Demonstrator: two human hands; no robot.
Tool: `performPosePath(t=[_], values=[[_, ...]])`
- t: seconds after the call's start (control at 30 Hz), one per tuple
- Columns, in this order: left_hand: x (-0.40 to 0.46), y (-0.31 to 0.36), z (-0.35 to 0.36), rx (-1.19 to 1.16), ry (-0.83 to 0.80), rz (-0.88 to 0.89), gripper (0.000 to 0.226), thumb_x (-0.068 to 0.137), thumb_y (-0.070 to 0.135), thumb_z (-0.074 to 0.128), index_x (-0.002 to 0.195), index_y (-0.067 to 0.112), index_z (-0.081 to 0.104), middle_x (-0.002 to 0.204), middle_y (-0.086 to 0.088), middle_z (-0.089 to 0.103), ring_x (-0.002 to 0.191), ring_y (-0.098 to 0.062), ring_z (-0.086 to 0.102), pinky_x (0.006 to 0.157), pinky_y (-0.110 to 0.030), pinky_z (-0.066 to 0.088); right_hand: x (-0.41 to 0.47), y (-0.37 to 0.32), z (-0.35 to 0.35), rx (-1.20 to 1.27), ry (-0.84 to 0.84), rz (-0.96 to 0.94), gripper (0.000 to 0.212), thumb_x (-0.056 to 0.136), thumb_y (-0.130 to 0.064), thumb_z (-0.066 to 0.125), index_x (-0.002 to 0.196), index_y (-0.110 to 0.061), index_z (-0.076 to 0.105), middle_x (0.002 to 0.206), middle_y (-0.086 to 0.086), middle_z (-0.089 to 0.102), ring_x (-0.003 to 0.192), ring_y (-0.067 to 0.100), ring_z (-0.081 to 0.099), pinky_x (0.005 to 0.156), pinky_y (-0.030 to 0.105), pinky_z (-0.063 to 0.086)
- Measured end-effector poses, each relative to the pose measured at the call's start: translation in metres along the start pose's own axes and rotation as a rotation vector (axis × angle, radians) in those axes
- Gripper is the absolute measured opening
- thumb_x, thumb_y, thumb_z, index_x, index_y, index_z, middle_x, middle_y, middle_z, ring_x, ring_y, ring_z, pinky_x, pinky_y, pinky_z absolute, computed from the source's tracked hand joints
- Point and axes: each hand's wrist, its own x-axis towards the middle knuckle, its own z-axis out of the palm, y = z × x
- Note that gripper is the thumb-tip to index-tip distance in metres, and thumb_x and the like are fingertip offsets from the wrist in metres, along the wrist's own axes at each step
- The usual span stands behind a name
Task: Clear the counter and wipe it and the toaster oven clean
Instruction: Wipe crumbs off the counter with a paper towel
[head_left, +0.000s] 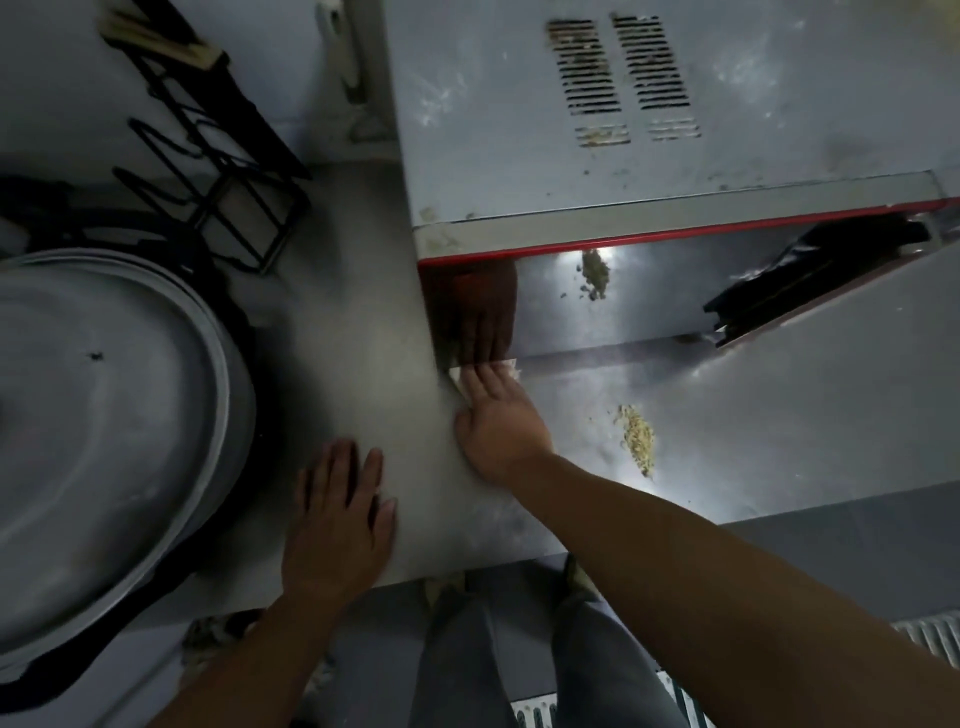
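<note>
1. Toaster oven (649, 156): one, grey with a red-edged front, standing on the far right part of the counter (358, 332); its top carries two banks of vent slots (621, 65), both flecked with grime.
2. Its shiny door panel (649, 296) faces the camera and mirrors what lies below it; one black handle (815, 275) runs along the panel's right side.
3. Crumbs: one yellowish pile (638, 439) lies on the counter in front of the oven, and a second patch (595, 273) shows on the door panel, which may only be the pile's reflection.
4. Right hand (496, 421): one, fingers straight and together, pressed flat at the oven's lower left corner; a pale edge under the fingertips could be a cloth, though blur keeps that unsure. Its dark mirror image sits just above on the panel.
5. Left hand (340, 519): one, fingers spread and straight, resting flat on bare counter near the front edge and holding nothing.
6. One large round metal lid (104, 415) fills the left side.
7. One black wire rack (218, 156) stands behind the lid, well apart from both hands.
8. Two trouser legs (519, 649) show below the counter edge.
</note>
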Motion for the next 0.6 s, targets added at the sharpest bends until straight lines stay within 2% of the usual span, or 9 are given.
performPosePath(t=[0.13,0.2,0.3,0.43,0.6], values=[[-0.011,-0.011,-0.002,-0.004,0.03,-0.043,0.064,0.098,0.046,0.034,0.153,0.012,0.04,0.158,-0.022,0.033,0.148,-0.04,0.026,0.12,-0.056,0.014,0.006,-0.033,0.016,-0.045,-0.048,-0.116,0.064,0.1,-0.038,0.038,0.158,-0.021,0.018,0.162,0.013,0.023,0.15,0.034,0.015,0.123,0.039,0.013],[-0.014,-0.01,-0.004,-0.009,0.029,-0.056,0.064,0.098,0.046,0.034,0.153,0.014,0.04,0.159,-0.021,0.032,0.149,-0.038,0.023,0.121,-0.055,0.013,0.009,-0.046,0.02,-0.071,-0.087,-0.155,0.063,0.099,-0.038,0.039,0.157,-0.028,0.018,0.163,0.016,0.016,0.15,0.035,0.012,0.123,0.044,0.015],[-0.01,0.001,-0.006,-0.024,0.045,-0.058,0.064,0.098,0.047,0.035,0.154,0.015,0.039,0.16,-0.02,0.031,0.15,-0.037,0.021,0.123,-0.055,0.011,0.012,-0.054,0.026,-0.108,-0.098,-0.155,0.062,0.098,-0.041,0.037,0.157,-0.026,0.023,0.164,0.016,0.014,0.151,0.032,0.009,0.122,0.045,0.016],[0.0,0.012,-0.008,-0.046,0.061,-0.089,0.069,0.095,0.05,0.032,0.155,0.017,0.035,0.162,-0.02,0.026,0.152,-0.038,0.016,0.123,-0.056,0.006,0.012,-0.038,0.018,-0.168,-0.114,-0.17,0.059,0.101,-0.042,0.033,0.157,-0.026,0.022,0.165,0.01,0.016,0.152,0.029,0.013,0.123,0.041,0.014],[0.011,0.009,-0.009,-0.045,0.106,-0.112,0.07,0.096,0.052,0.03,0.155,0.015,0.034,0.162,-0.02,0.025,0.152,-0.036,0.011,0.121,-0.055,0.004,-0.013,0.013,-0.002,-0.208,-0.059,-0.122,0.058,0.101,-0.042,0.035,0.156,-0.023,0.029,0.162,0.012,0.025,0.15,0.03,0.02,0.123,0.038,0.015]])
